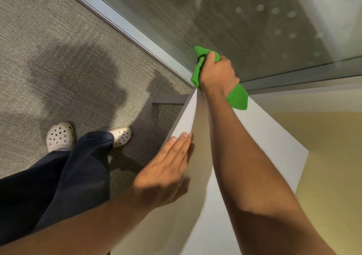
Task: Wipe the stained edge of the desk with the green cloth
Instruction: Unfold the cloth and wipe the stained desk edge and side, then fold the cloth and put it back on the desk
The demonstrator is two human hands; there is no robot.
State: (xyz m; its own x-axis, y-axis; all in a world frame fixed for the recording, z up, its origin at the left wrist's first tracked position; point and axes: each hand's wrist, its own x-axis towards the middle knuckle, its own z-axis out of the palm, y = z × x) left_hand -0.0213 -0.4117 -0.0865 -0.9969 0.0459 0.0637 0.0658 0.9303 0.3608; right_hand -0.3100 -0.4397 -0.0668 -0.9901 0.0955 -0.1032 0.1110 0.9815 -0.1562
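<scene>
The left hand (168,168) lay flat, fingers together and straight, on the white desk (197,205) by its near edge. Grey carpet (58,48) lay below, where two pale clogs (60,136) stood. At the desk's far corner, against the glass wall (254,29), the right hand (217,72) was fisted round the cloth (238,98), its long axis running from the glass down toward the desk.

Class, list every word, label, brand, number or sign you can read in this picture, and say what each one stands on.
None: no readable text shows anywhere.
green cloth in the right hand: plain, no tag in view.
desk under the left hand: bare white surface.
glass panel: only pale dots, no lettering.
clogs: holes only, no brand visible.
</scene>
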